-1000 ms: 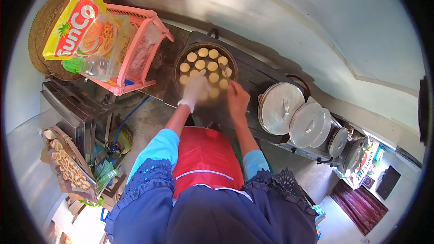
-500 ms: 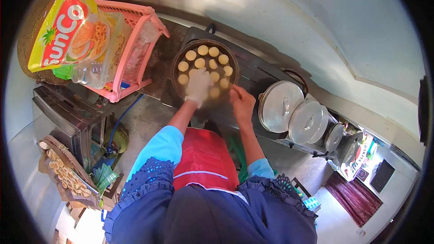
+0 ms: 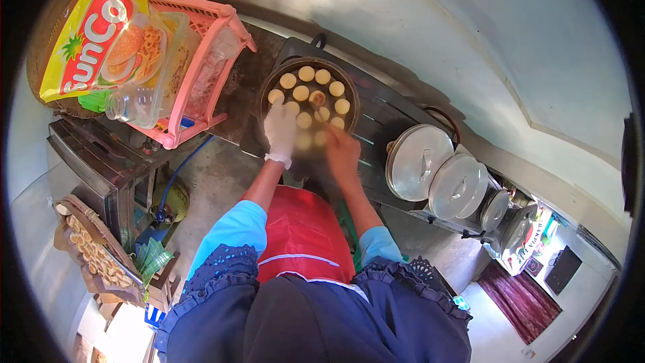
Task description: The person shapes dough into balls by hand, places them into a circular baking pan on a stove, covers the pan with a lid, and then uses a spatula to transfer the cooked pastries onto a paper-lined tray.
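Note:
A round dark pan point(image 3: 265, 85) holds several pale round cakes point(image 3: 306, 72); one cake point(image 3: 317, 99) near its middle shows a browned top. Over the pan's left side is my left hand point(image 3: 280, 128) in a clear glove, its fingers stretched out beside the cakes and holding nothing I can see. My right hand point(image 3: 342, 152) is bare and closed at the pan's lower right rim. Motion blurs it; something thin seems to reach from its fingers toward the cakes, but its kind is unclear. Haze veils the lower cakes.
The pan sits on a dark stove point(image 3: 376, 128). Metal lids point(image 3: 420, 163) lean along the right. At left stands a pink rack point(image 3: 222, 23) with a yellow pouch point(image 3: 101, 33) and a clear jar point(image 3: 131, 104). Lower left, a basket holds baked rounds point(image 3: 97, 255).
My left hand has drawn back left from the middle of the pan. My right hand has moved left, over the rim. A browned cake top now shows near the middle.

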